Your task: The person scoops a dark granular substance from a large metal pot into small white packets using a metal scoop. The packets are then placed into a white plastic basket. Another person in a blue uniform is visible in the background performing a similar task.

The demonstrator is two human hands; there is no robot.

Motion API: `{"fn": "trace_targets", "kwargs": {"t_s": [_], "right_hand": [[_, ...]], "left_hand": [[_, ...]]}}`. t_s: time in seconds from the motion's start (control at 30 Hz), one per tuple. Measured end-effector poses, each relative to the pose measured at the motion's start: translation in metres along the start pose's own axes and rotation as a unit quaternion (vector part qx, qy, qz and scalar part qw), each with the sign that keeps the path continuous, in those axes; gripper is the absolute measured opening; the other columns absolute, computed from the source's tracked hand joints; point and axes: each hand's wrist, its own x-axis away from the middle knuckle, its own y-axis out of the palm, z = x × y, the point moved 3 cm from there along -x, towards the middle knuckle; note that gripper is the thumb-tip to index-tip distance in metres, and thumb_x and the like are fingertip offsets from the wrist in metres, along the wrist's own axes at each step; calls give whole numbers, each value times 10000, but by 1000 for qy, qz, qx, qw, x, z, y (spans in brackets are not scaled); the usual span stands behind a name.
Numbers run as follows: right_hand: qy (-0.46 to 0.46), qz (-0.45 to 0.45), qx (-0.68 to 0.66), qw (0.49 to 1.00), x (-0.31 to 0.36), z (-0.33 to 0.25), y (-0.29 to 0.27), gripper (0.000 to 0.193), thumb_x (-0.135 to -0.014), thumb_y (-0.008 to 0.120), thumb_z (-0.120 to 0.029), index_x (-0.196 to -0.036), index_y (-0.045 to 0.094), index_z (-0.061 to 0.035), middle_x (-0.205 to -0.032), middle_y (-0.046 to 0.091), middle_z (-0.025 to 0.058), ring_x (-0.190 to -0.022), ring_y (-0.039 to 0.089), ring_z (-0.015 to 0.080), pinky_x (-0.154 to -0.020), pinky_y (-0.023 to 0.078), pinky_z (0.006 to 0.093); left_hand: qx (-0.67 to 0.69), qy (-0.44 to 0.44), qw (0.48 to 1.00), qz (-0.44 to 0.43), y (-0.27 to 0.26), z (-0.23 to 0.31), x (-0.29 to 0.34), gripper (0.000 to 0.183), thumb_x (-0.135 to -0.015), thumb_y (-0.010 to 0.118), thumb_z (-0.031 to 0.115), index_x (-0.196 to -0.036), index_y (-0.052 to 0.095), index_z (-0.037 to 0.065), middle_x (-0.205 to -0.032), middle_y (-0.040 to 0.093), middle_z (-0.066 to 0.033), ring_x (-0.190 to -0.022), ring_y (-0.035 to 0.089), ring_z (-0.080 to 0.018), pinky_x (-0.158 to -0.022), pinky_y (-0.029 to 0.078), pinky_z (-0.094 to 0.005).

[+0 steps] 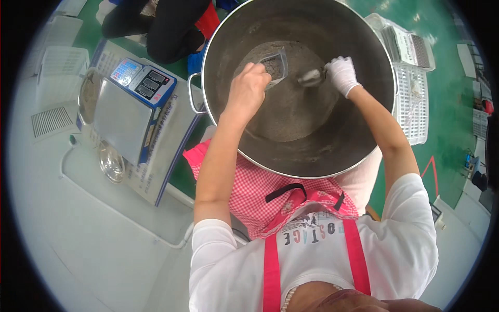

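A large metal pot (369,49) stands before me, with grey-brown powder (291,119) across its bottom. Bare and closed, my left hand (248,89) grips the edge of a clear plastic pouch (279,63) inside the pot; some of the powder appears to be in it. My right hand (342,75), in a white glove, is closed around the handle of a metal scoop (310,78) just right of the pouch. The scoop is blurred and apart from the pouch; what it carries cannot be made out.
Left of the pot, a blue digital scale (122,117) sits on a printed board, with a metal bowl (89,96) and a shiny round dish (111,162) beside it. White plastic baskets (414,101) stand at the right. Another person's dark-clothed legs (174,28) are beyond the pot.
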Motion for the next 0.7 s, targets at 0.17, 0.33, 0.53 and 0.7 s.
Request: {"fn": "trace_targets", "kwargs": {"t_s": [0.17,0.33,0.53,0.7], "right_hand": [[-95,-126,39,987,5,-90,108,287,-801,714,-149,-1087,736,-129,-1128,693,53,-1108,610,208,-931,422,374],[-173,-149,22,973,43,-163,129,248,-864,612,-171,-1063,745,-106,-1061,713,92,-1028,655,235,-943,423,395],[-215,-392,-158,880,72,-198,152,414,-956,554,-368,-1166,706,-46,-1187,688,165,-1136,645,329,-930,494,481],[-305,-351,-189,865,89,-186,73,568,-969,487,-529,-1172,702,-44,-1192,682,170,-1118,643,367,-920,511,459]], "left_hand": [[-3,-24,1000,-8,3,-5,8,115,-764,603,-20,-784,713,8,-862,646,-87,-874,625,-269,-751,533,-388],[12,-25,1000,-14,3,-3,5,105,-774,620,-14,-802,720,0,-883,658,-95,-862,631,-277,-746,532,-386],[43,-22,999,6,3,-1,4,95,-753,655,-40,-811,722,-4,-886,663,-100,-851,632,-285,-741,524,-380],[28,-17,999,-17,6,-9,5,91,-744,674,-37,-809,724,3,-892,666,-105,-867,637,-284,-756,523,-380]]}}
